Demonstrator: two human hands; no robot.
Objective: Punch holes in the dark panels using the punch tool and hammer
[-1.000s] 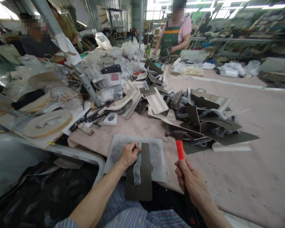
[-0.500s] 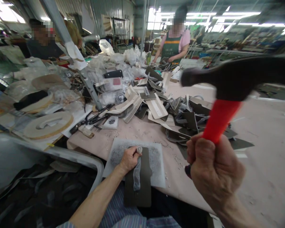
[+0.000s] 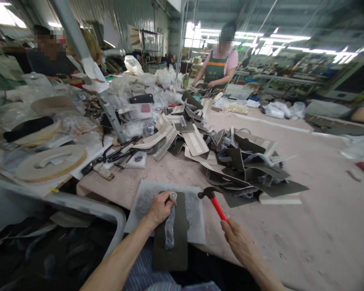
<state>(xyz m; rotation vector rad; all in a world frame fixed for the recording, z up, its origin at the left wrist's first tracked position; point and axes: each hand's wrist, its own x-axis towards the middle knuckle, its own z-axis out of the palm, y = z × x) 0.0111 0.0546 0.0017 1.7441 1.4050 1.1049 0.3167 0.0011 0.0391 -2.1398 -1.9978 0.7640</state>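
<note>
My left hand (image 3: 160, 208) is closed around a short metal punch (image 3: 173, 196), held upright with its round top showing; its lower end is hidden by my fingers. Beneath it lies a dark olive panel (image 3: 178, 234) with a plastic-wrapped strap (image 3: 169, 232) along its middle. The panel rests partly on a scuffed whitish board (image 3: 197, 210) and hangs over the table's front edge. My right hand (image 3: 235, 234) grips the red handle of a claw hammer (image 3: 219, 209). The hammer's dark head is to the right of the punch, apart from it.
A heap of dark and cream panels (image 3: 245, 161) lies beyond the board. Pliers-like tools (image 3: 118, 153) and a tape roll (image 3: 53, 161) are to the left. A grey bin (image 3: 119, 218) holds dark panels. Across the table stands a co-worker in a green apron (image 3: 216, 68).
My right hand has swung the hammer down from high, close to the camera, to near the board. My left hand keeps holding the punch on the panel. The view has shifted slightly.
</note>
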